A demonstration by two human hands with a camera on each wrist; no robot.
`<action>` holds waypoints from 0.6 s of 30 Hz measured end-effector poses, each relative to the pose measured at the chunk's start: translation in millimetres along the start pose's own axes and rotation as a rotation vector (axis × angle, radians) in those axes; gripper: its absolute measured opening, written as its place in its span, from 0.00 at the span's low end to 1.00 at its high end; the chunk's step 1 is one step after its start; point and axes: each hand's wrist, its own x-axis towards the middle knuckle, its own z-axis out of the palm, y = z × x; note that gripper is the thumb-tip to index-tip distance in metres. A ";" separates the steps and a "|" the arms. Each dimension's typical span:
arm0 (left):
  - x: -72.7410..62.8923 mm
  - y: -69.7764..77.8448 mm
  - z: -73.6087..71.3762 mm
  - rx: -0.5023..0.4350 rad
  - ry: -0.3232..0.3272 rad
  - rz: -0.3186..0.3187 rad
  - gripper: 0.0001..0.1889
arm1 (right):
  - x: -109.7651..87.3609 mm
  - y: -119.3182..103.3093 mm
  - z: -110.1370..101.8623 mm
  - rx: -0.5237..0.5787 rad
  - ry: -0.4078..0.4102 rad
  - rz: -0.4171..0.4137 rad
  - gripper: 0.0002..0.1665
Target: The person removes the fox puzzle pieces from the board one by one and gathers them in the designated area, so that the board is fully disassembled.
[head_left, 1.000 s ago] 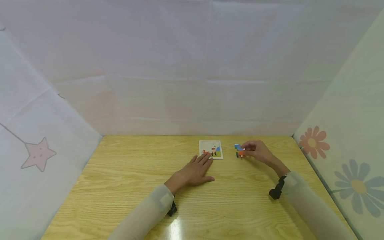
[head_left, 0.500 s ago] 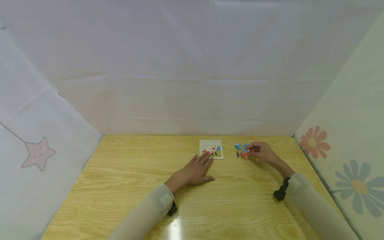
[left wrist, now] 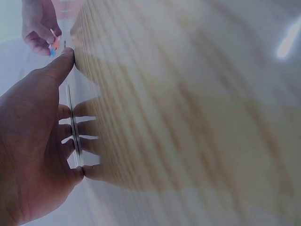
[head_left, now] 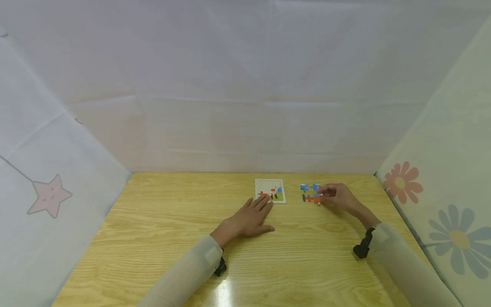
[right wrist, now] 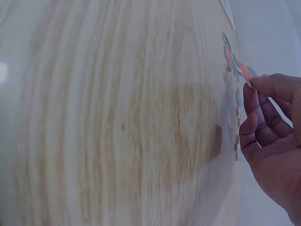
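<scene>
A small square jigsaw puzzle board [head_left: 264, 186] with a pale frame lies near the back of the table, part of its picture filled with pieces. My left hand [head_left: 247, 219] lies with fingers extended and fingertips on the board's near edge; in the left wrist view the thumb [left wrist: 61, 66] is spread away from the fingers. To the right, my right hand [head_left: 339, 198] pinches a red and blue puzzle piece [right wrist: 245, 71] between thumb and fingers. Beside it are a blue puzzle piece [head_left: 304, 187] and a red and green puzzle piece [head_left: 307, 198].
More loose pieces [right wrist: 237, 148] lie past the right fingers in the right wrist view. The wooden table [head_left: 172, 238] ends at a pale cloth wall [head_left: 207, 136] behind, with printed cloth walls at both sides.
My right hand has moved a little to the right with the pinched piece, and more of the loose pieces now show left of it. The left hand has stayed on the board.
</scene>
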 end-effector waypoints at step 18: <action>0.3 0.3 0.6 0.008 -0.004 -0.002 0.47 | 2.5 9.5 -2.4 -0.087 0.024 -0.015 0.12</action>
